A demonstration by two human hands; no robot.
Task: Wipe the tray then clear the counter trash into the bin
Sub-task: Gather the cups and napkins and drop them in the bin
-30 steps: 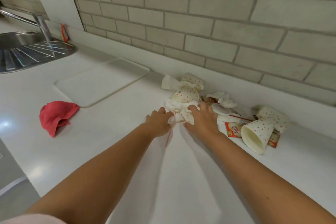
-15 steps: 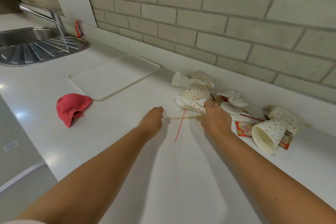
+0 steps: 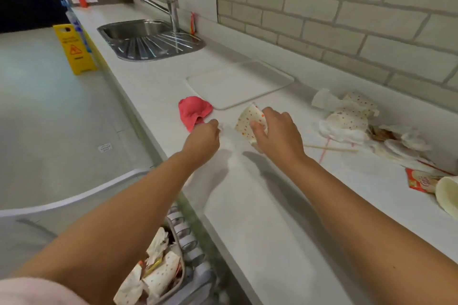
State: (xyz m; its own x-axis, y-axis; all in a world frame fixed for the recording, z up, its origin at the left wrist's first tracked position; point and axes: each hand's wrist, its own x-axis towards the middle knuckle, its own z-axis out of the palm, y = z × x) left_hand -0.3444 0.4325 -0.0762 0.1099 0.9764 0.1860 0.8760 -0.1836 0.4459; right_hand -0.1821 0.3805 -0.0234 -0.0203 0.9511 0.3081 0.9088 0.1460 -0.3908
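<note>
My right hand (image 3: 278, 135) grips a crushed white paper cup with red dots (image 3: 249, 120) above the counter, near the front edge. My left hand (image 3: 202, 141) is curled and pinches a small white scrap at its fingertips. The white tray (image 3: 238, 83) lies flat behind both hands, with a red cloth (image 3: 194, 111) crumpled at its front left corner. A trash pile (image 3: 352, 121) of dotted cups, napkins and lids lies against the wall to the right. The bin (image 3: 178, 277) stands below the counter edge, holding dotted cups and wrappers.
Two thin stirrer sticks (image 3: 329, 148) lie on the counter right of my right hand. A red sachet (image 3: 418, 181) and an overturned cup (image 3: 448, 195) sit at the far right. A steel sink (image 3: 148, 39) with tap is at the back left. A yellow floor sign (image 3: 74, 49) stands on the floor.
Both hands have pulled away from the trash pile toward the left and the counter's front edge. My right hand now carries a dotted cup. The view has swung left, showing the bin.
</note>
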